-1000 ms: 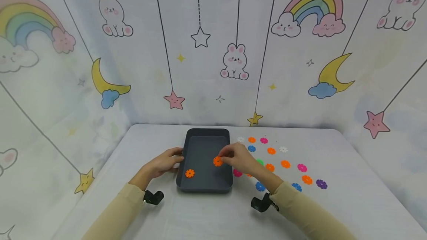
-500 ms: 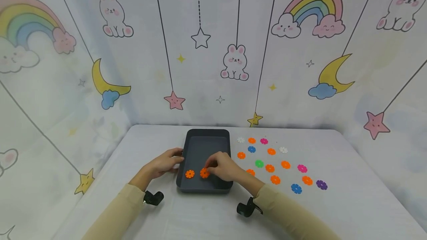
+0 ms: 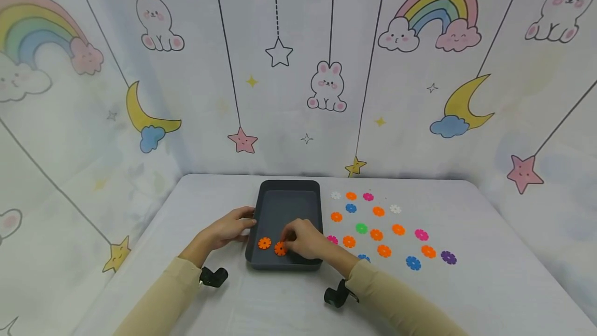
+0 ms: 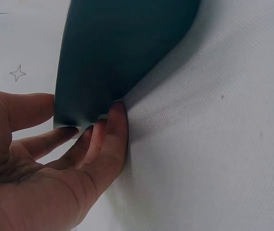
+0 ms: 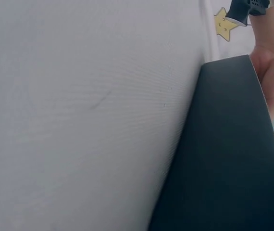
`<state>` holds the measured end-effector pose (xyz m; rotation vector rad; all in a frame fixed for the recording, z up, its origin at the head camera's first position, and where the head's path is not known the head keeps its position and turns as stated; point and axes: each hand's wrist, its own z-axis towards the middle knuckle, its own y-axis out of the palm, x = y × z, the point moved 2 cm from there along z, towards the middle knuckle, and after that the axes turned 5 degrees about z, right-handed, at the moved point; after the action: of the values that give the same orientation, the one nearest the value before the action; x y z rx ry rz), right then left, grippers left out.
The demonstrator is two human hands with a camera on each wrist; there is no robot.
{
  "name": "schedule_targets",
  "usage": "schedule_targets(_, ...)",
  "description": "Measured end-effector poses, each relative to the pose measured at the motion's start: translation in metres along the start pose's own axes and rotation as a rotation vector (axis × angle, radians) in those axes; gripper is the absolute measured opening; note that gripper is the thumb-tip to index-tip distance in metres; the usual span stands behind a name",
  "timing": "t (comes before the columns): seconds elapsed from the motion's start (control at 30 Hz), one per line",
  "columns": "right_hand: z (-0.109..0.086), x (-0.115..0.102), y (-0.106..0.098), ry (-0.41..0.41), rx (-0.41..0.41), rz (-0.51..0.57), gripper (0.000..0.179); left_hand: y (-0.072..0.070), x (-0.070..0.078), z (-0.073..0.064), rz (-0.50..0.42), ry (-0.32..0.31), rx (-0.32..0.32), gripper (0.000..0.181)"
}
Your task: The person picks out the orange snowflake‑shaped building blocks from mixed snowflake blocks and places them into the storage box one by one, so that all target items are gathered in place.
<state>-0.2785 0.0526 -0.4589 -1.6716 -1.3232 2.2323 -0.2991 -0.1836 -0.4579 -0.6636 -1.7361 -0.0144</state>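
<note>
A dark grey rectangular tray lies on the white table. My left hand holds its left side, the thumb at the rim and the fingertips against the outer wall in the left wrist view. Inside the tray's near end, my right hand pinches an orange flower-shaped disc between thumb and forefinger, partly covering it. Just left of it lies a second orange flower-shaped disc. The right wrist view is mostly filled by the tray's outer wall, and that hand's fingers are hidden there.
Right of the tray several notched discs are scattered, among them a green disc, a purple disc, a blue disc and a white disc. A printed cloth backdrop rises behind the table's far edge.
My right hand has carried the orange disc leftward and toward the near end of the tray, beside the other one. The left hand stays on the tray's side.
</note>
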Motion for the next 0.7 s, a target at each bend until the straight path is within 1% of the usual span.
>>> schedule_targets(0.23, 0.0, 0.0, 0.001, -0.001, -0.009, -0.026, 0.007, 0.0, 0.0, 0.002, -0.005, -0.001, 0.001, 0.052)
schedule_targets(0.4, -0.002, -0.003, -0.001, -0.001, -0.011, -0.05, 0.013, 0.0, -0.002, 0.003, -0.004, -0.003, 0.002, 0.052)
schedule_targets(0.53, -0.009, -0.004, -0.01, -0.011, -0.011, -0.072, 0.019, 0.0, -0.003, 0.004, -0.006, -0.014, 0.01, 0.052)
schedule_targets(0.7, -0.022, -0.005, -0.029, -0.02, -0.015, -0.072, 0.026, -0.002, -0.002, 0.004, -0.007, -0.022, 0.018, 0.052)
